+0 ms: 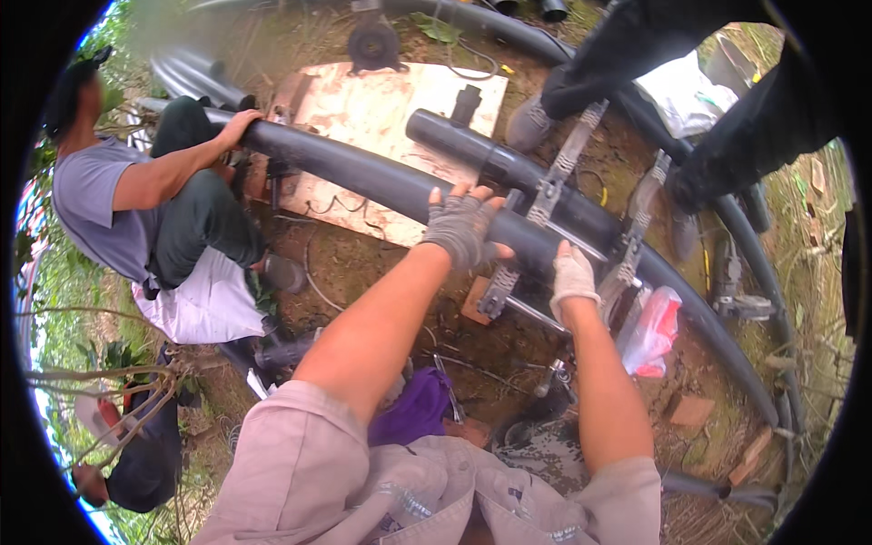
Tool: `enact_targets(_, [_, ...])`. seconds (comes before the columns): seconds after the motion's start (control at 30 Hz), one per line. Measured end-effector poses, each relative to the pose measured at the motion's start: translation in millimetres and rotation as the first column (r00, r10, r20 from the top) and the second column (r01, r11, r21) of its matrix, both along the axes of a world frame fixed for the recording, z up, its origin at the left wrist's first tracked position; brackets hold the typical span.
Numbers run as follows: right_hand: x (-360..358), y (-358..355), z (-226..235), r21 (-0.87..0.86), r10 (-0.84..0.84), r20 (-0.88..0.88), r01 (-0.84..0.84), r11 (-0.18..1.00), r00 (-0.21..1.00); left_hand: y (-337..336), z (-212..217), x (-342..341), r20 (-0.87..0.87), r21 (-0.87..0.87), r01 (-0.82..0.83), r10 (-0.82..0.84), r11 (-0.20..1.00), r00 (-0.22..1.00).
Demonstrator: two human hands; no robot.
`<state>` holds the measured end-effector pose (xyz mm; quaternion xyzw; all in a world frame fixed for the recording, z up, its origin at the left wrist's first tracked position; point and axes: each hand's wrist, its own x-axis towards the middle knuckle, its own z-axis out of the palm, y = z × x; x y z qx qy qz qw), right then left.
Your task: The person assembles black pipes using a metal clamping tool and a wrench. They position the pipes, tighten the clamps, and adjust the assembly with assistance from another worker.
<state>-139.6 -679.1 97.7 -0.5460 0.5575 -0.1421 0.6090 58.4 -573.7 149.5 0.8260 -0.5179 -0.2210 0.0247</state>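
Note:
A long thick black pipe [345, 168] slopes across the middle into a metal clamping frame [500, 289]. From above, my left hand [461, 227], in a grey fingerless glove, grips this pipe with its fingers over the top and its thumb toward me. My right hand [574, 283], in a cream glove, is at the same pipe by the frame; one digit shows on top and the other fingers are mostly hidden. A second black pipe [454, 141] lies just beyond, held by the frame's toothed clamps [552, 186].
At left a crouching person [118, 195] rests a hand on the pipe's far part. Another person's legs [627, 54] stand at the far right. A wooden board [409, 95], a plastic bag [656, 327], a brick [692, 409] and a purple cloth [413, 409] lie about.

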Motion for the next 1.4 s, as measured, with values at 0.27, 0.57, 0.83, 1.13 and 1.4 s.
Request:
enact_targets(0.27, [-9, -5, -17, -0.293, 0.098, -0.265, -0.177, 0.940, 0.959, 0, 2, 1, 0.039, 0.050, 0.014, -0.016, 0.999, 0.999])
enact_targets(0.57, [-36, -29, 33, 0.053, 0.019, -0.146, -0.011, 0.999, 0.989, 3, 5, 10, 0.051, 0.041, 0.066, -0.068, 0.997, 0.996])
enact_targets(0.83, [-81, -8, 52, -0.084, 0.492, -0.433, -0.578, 0.812, 0.755, -10, 9, 6, 0.060, 0.112, 0.074, -0.081, 0.991, 0.995])
enact_targets(1.13, [-42, -50, 64, -0.124, 0.280, -0.057, -0.285, 0.950, 0.958, -6, 4, 18, 0.048, 0.098, 0.093, -0.098, 0.991, 0.994])
enact_targets(1.4, [65, -98, 25, -0.166, 0.464, -0.027, -0.461, 0.872, 0.886, -6, -1, 19, 0.054, 0.073, 0.153, -0.157, 0.985, 0.986])
